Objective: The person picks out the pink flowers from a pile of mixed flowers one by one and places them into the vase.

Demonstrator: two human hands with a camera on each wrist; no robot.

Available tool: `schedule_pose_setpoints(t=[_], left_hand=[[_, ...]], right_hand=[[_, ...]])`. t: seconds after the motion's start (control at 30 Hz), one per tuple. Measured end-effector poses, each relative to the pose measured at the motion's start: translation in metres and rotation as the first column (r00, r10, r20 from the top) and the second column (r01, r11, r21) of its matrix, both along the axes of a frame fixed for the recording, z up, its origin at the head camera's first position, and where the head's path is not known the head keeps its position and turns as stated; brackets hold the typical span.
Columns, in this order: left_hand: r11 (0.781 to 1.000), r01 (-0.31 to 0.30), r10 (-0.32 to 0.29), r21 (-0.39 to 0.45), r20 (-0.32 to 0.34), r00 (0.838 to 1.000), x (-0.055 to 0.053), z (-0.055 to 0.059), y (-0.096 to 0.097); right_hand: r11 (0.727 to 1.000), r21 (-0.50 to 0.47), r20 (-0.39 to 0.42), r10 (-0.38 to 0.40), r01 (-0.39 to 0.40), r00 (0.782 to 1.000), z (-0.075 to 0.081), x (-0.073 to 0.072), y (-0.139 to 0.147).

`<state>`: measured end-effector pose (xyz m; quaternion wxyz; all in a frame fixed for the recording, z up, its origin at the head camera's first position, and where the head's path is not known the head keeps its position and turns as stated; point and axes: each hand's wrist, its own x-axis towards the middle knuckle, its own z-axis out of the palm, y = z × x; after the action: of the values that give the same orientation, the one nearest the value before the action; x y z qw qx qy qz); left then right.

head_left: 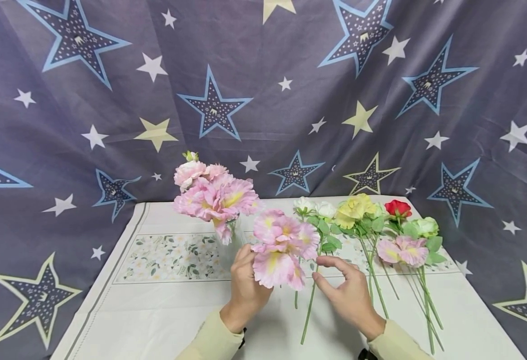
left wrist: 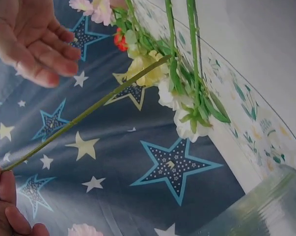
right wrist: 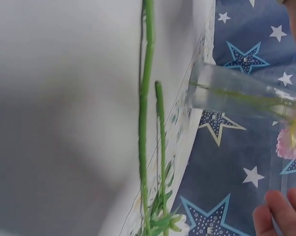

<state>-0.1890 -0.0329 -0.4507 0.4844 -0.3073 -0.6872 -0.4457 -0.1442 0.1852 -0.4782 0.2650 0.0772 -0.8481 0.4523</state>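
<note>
Left hand (head_left: 245, 285): closed on the stem of a pink fabric flower sprig (head_left: 281, 248), lower centre of the head view.
Right hand (head_left: 349, 292): fingers relaxed, nothing held, just beside the sprig.
Clear glass vase (head_left: 227, 243): stood on the bench (head_left: 155, 310), left of the sprig.

Head view looks down at the table (head_left: 164, 320); both close, tilted wrist views share it.

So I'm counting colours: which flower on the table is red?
The red rose at the far right of the row, between the yellow bloom and the pale green one.
</note>
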Motion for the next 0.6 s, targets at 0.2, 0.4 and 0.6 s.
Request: schedule_pose_setpoints(t=[0.2, 0.4, 0.6], left_hand=[[1.000, -0.005, 0.005, -0.002, -0.038, 0.999, 0.000, 0.006, -0.009], [0.999, -0.016, 0.014, -0.032, -0.070, 0.997, -0.002, 0.012, -0.016], [0.997, -0.066, 0.061, -0.041, -0.129, 0.990, -0.005, 0.018, -0.018]], right_hand=[[0.999, 0.042, 0.009, -0.024, 0.023, 1.000, -0.002, 0.001, 0.011], [0.994, 0.100, -0.014, -0.052, 0.053, 0.999, -0.001, 0.002, 0.019], [0.994, 0.096, -0.017, -0.050, 0.051, 0.999, 0.000, 0.002, 0.023]])
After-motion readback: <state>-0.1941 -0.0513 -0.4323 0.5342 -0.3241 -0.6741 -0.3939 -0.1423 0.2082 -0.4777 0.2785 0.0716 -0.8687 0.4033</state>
